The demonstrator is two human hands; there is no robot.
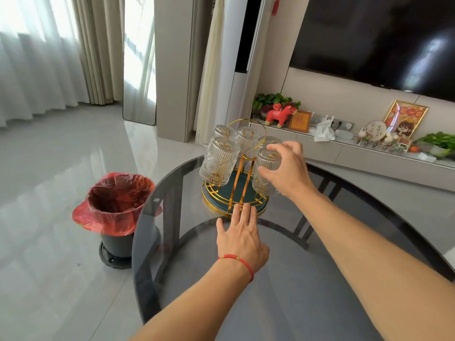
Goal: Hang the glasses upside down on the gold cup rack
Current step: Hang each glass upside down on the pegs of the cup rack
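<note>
Right now the right hand (285,168) curls thumb and fingers around an inverted ribbed glass (267,173) at about three o'clock on the gold cup rack (234,193), which stands on the round dark glass table (307,279). Whether that glass has settled fully on its prong I cannot tell. At six o'clock the left hand (240,236) lies flat, fingers spread, tips at the rack's base rim. Other glasses (219,162) already hang mouth down from nine to one o'clock. To finish well, I would lower the glass straight along its prong, keep the base steadied, and release only once it hangs without touching its neighbour.
</note>
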